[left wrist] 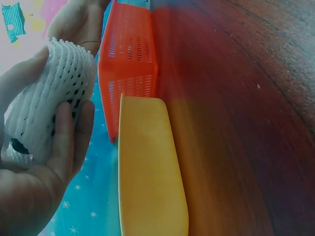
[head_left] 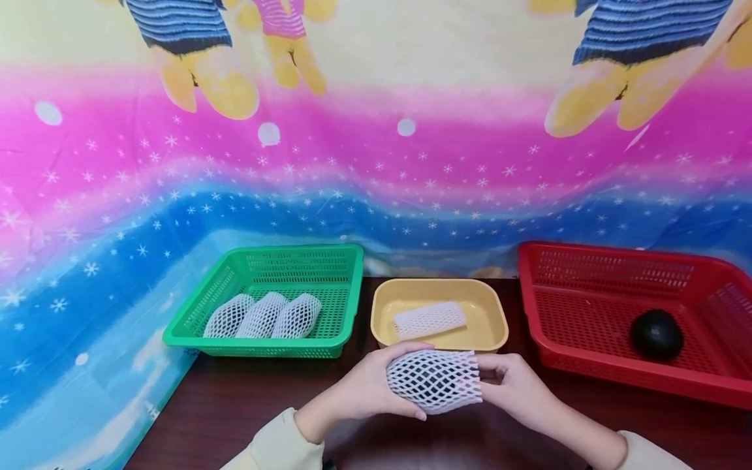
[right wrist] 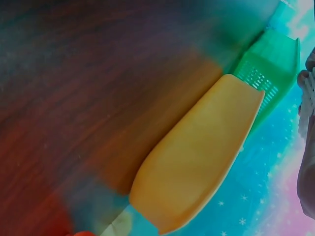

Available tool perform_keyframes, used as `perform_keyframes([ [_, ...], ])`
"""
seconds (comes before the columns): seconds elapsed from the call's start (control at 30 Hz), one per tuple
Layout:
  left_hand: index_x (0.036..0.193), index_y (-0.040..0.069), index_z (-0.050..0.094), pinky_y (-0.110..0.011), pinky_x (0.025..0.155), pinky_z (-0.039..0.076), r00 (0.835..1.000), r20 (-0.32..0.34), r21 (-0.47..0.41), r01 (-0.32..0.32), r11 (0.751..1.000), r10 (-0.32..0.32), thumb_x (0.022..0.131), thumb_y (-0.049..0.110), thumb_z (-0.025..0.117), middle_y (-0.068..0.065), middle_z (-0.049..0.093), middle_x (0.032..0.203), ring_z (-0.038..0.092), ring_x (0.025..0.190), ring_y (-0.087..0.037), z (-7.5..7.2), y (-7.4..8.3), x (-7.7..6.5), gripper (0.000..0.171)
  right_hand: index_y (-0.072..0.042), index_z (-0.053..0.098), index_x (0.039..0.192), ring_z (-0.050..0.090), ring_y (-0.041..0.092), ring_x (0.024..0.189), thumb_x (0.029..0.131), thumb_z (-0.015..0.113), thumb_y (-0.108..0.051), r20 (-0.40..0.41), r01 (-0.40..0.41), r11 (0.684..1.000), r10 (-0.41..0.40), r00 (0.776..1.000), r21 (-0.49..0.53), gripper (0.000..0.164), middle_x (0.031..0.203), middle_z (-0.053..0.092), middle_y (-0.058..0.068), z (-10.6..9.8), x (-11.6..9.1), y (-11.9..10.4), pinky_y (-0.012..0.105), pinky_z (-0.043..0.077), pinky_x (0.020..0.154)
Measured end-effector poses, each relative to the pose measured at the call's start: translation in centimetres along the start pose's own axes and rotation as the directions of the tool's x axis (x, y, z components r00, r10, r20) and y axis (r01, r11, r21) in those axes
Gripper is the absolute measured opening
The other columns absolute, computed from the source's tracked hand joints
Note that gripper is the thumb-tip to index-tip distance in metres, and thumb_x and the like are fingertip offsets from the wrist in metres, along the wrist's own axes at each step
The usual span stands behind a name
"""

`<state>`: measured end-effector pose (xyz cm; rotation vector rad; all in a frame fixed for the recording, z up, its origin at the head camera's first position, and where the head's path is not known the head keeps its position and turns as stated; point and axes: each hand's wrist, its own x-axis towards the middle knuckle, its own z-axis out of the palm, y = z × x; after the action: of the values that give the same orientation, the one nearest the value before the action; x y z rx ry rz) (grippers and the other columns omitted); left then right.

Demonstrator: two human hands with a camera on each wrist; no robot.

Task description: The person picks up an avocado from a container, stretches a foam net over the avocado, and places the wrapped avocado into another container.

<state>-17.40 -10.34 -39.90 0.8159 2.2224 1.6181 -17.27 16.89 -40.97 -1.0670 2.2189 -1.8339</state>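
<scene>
Low in the middle of the head view, my left hand (head_left: 376, 385) grips a white foam net sleeve (head_left: 431, 382), thumb below and fingers above. A dark, rounded fruit (left wrist: 18, 146) shows through the mesh and at one end of the sleeve. My right hand (head_left: 517, 391) holds the sleeve's frilled open end, with some fingertips hidden by the net. In the left wrist view, the left hand's fingers (left wrist: 64, 132) curl round the sleeve. Only a slice of the right hand (right wrist: 307, 172) and the net (right wrist: 307, 103) enters the right wrist view.
A yellow tub (head_left: 382, 300) behind the hands contains a flat foam net sleeve (head_left: 430, 318). At left, a green basket (head_left: 258, 349) has several net-wrapped pieces (head_left: 261, 316). The red basket (head_left: 587, 375) at right holds a black, rounded fruit (head_left: 657, 334). Printed cloth (head_left: 376, 163) hangs behind.
</scene>
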Motion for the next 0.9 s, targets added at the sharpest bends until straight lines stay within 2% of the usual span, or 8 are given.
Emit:
perform_keyframes([
  [0.1, 0.144, 0.017, 0.059, -0.028, 0.093, 0.052, 1.0, -0.025, -0.002, 0.015, 1.0, -0.015, 0.074, 0.011, 0.093, 0.009, 0.067, 0.124, 0.062, 0.111, -0.012, -0.16, -0.19, -0.03, 0.078, 0.015, 0.068, 0.117, 0.072, 0.011, 0.095, 0.093, 0.065, 0.009, -0.01, -0.011, 1.0, 0.011, 1.0, -0.001, 0.025, 0.11, 0.075, -0.001, 0.03, -0.02, 0.15, 0.028, 0.059, 0.077],
  [0.27, 0.138, 0.02, 0.065, -0.027, 0.091, 0.051, 0.997, -0.074, 0.017, 0.035, 0.999, -0.033, 0.072, 0.012, 0.095, 0.009, 0.069, 0.118, 0.063, 0.107, -0.01, -0.19, -0.18, -0.16, 0.073, 0.016, 0.068, 0.116, 0.071, 0.009, 0.095, 0.092, 0.065, 0.009, -0.018, -0.018, 1.0, 0.018, 1.0, -0.019, 0.025, 0.109, 0.075, -0.005, -0.04, 0.07, 0.27, 0.027, 0.059, 0.076],
  [0.4, 0.133, 0.024, 0.067, -0.026, 0.091, 0.05, 0.994, -0.101, 0.055, 0.035, 0.998, -0.029, 0.07, 0.015, 0.096, 0.01, 0.068, 0.118, 0.062, 0.107, -0.01, -0.15, -0.08, -0.16, 0.07, 0.016, 0.068, 0.115, 0.071, 0.007, 0.094, 0.092, 0.066, 0.008, -0.018, -0.026, 0.999, 0.025, 1.0, -0.047, 0.024, 0.109, 0.075, -0.003, -0.15, 0.21, 0.23, 0.026, 0.059, 0.075],
  [0.73, 0.141, 0.025, 0.058, -0.028, 0.091, 0.051, 0.994, -0.11, 0.102, 0.031, 0.994, -0.02, 0.072, 0.023, 0.095, 0.009, 0.064, 0.123, 0.059, 0.11, -0.012, -0.32, -0.07, -0.18, 0.078, 0.012, 0.072, 0.111, 0.067, 0.002, 0.096, 0.09, 0.07, 0.006, -0.028, -0.027, 0.988, 0.023, 0.999, -0.151, 0.022, 0.11, 0.075, 0.005, -0.5, 0.64, -0.2, 0.025, 0.058, 0.076],
  [0.9, 0.138, 0.027, 0.062, -0.029, 0.089, 0.052, 0.995, -0.099, 0.138, 0.026, 0.99, -0.013, 0.071, 0.027, 0.095, 0.011, 0.066, 0.12, 0.061, 0.107, -0.011, -0.54, 0.18, -0.17, 0.075, 0.009, 0.073, 0.112, 0.066, 0.002, 0.098, 0.09, 0.072, 0.004, -0.016, -0.022, 0.982, 0.019, 1.0, -0.188, 0.023, 0.109, 0.075, 0.012, -0.73, 0.9, -0.46, 0.024, 0.057, 0.077],
])
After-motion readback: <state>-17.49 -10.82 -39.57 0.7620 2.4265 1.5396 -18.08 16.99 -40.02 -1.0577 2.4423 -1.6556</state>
